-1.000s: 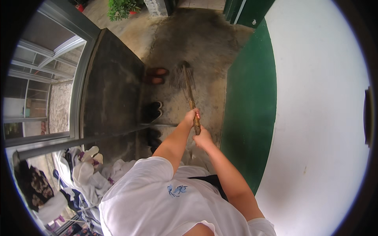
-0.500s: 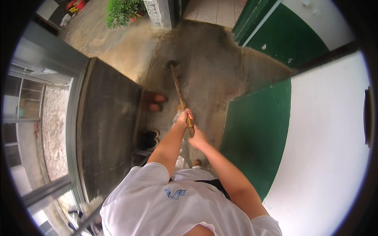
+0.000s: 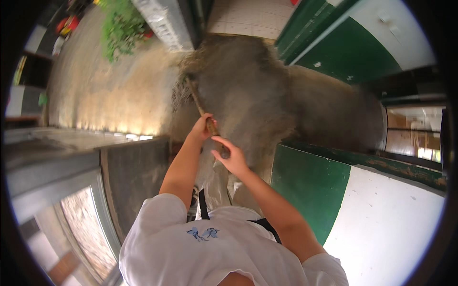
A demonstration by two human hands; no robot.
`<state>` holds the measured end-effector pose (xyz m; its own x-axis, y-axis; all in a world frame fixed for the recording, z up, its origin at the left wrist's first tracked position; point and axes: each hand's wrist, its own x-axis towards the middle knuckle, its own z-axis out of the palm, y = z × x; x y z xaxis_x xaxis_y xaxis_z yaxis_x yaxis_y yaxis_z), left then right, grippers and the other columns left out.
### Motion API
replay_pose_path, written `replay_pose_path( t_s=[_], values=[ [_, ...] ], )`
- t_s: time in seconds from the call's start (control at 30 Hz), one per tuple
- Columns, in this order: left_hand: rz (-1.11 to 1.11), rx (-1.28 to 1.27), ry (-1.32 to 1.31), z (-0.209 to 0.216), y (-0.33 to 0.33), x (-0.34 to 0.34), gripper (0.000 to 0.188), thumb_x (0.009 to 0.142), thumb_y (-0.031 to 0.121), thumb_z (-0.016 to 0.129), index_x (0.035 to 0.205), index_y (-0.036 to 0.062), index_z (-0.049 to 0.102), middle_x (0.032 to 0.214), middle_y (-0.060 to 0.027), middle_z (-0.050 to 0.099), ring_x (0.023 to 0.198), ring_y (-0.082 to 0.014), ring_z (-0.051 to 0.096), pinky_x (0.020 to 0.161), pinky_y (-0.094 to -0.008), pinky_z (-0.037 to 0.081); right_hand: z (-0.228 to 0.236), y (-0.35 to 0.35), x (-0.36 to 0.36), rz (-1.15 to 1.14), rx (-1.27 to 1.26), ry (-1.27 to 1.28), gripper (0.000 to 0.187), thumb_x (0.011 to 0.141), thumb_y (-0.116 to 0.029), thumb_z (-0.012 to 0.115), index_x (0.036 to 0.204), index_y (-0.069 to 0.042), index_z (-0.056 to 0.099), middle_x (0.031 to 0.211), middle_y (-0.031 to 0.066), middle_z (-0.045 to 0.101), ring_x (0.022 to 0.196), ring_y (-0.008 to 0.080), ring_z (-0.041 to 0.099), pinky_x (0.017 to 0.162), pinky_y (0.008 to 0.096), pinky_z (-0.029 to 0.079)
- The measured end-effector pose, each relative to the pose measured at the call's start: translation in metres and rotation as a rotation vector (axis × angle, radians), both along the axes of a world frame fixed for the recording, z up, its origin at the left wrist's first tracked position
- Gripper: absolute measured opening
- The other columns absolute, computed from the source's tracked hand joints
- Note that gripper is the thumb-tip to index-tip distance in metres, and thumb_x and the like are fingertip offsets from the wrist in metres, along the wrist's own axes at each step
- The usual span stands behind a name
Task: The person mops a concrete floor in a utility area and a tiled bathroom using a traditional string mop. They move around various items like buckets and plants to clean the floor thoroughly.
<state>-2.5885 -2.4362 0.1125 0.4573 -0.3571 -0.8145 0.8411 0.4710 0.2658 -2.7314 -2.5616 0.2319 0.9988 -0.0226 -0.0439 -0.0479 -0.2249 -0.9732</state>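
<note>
A long wooden-handled mop [image 3: 196, 99] slants away from me, its far end on the grey concrete floor. The mop's head is smeared and hard to make out against the dark, wet-looking patch. My left hand [image 3: 203, 127] is wrapped round the handle, a short way below its upper end. Closer to my body, my right hand [image 3: 232, 157] holds the handle's butt end, with thumb and fingers on either side of it.
On my right stands a green-and-white wall [image 3: 312, 183], with an opening beyond it. A pillar [image 3: 167, 24] and leafy plant [image 3: 121, 31] are ahead left. A tiled doorway floor [image 3: 245, 16] lies ahead. A dark panel [image 3: 136, 178] stands left.
I have moved forward, and the view has turned somewhat. Both hands and the mop have shifted left in the picture. The shoes by the left panel are now mostly hidden.
</note>
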Motion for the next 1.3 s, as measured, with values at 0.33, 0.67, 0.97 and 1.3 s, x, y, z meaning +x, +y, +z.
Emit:
replay_pose_path(
  t_s=[0.33, 0.67, 0.97, 1.3],
  values=[
    [-0.003, 0.202, 0.118, 0.008, -0.097, 0.132, 0.019, 0.082, 0.016, 0.057, 0.08, 0.0037, 0.044, 0.068, -0.0133, 0.05, 0.059, -0.0242, 0.051, 0.052, -0.0336, 0.045, 0.036, -0.115, 0.149, 0.033, 0.263, -0.426, 0.015, 0.068, 0.006, 0.062, 0.071, -0.004, 0.051, 0.071, 0.0068, 0.058, 0.071, 0.0248, 0.057, 0.082, 0.0353, 0.047],
    [-0.366, 0.036, -0.444, 0.049, -0.237, 0.138, 0.021, 0.085, 0.025, 0.054, 0.086, 0.0046, 0.051, 0.074, -0.0052, 0.053, 0.066, -0.0183, 0.051, 0.062, -0.0303, 0.044, 0.137, -0.269, 0.227, 0.116, 0.19, -0.503, 0.02, 0.066, -0.015, 0.066, 0.057, -0.008, 0.05, 0.057, 0.0076, 0.054, 0.057, 0.0281, 0.056, 0.055, 0.0368, 0.041],
    [-0.507, -0.453, 0.596, 0.099, -0.407, 0.171, 0.023, 0.083, 0.025, 0.061, 0.08, 0.005, 0.05, 0.07, -0.0003, 0.049, 0.061, -0.0115, 0.05, 0.055, -0.0245, 0.046, 0.191, -0.34, 0.235, 0.06, -0.047, -0.297, 0.01, 0.06, -0.011, 0.062, 0.059, -0.005, 0.054, 0.058, 0.0116, 0.056, 0.06, 0.0323, 0.057, 0.055, 0.0416, 0.042],
    [-0.712, -0.55, 0.732, 0.094, -0.507, 0.201, 0.022, 0.087, 0.014, 0.054, 0.067, 0.0073, 0.048, 0.061, 0.002, 0.052, 0.052, -0.007, 0.052, 0.051, -0.0187, 0.049, 0.235, -0.328, 0.3, -0.057, -0.202, -0.659, 0.022, 0.063, -0.005, 0.072, 0.061, -0.008, 0.05, 0.052, 0.0052, 0.049, 0.045, 0.022, 0.05, 0.043, 0.0321, 0.038]
  ],
)
